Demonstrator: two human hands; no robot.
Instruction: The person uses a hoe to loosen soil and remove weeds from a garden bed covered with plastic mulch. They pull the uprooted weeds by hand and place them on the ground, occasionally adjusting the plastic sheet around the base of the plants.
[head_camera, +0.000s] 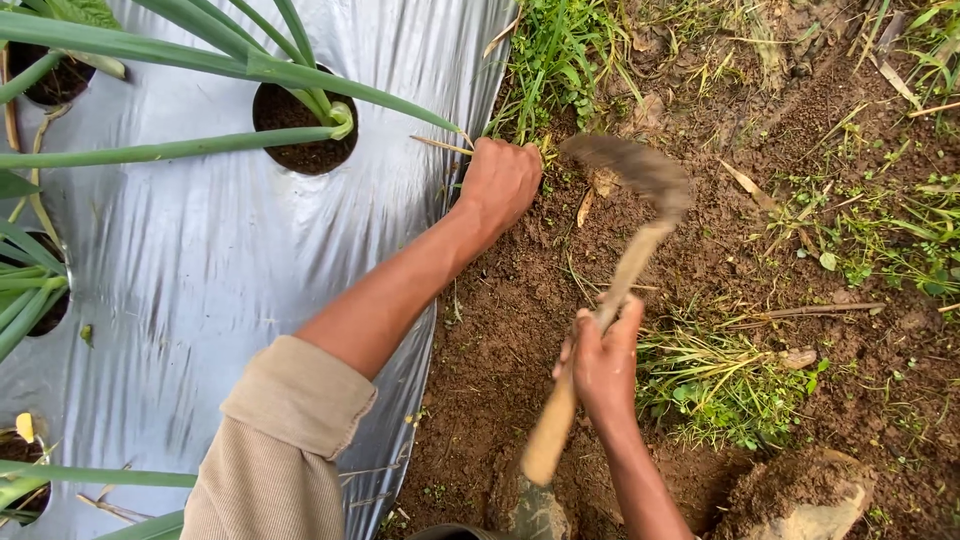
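- Here, right hand (603, 362) is wrapped tight round the wooden handle of a short hoe (612, 285), blade up & blurred over bare soil, w/ room to swing.
- Left hand (497, 185) is curled into a fist at the far edge of the silver plastic sheet (200, 270), gripping weeds (545, 60) there; what's pinched inside, can't tell.
- Onion plants (300, 90) grow thru holes at left.
- Ground: brown dirt (500, 330), grass tufts right; outdoors.

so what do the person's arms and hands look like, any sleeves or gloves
Both hands are bare, with no gloves, rings or watch showing. The left hand comes out of a beige long sleeve rolled up in a thick cuff near the elbow, leaving the forearm uncovered. The right hand has a bare forearm too; no sleeve shows on that side in this view.
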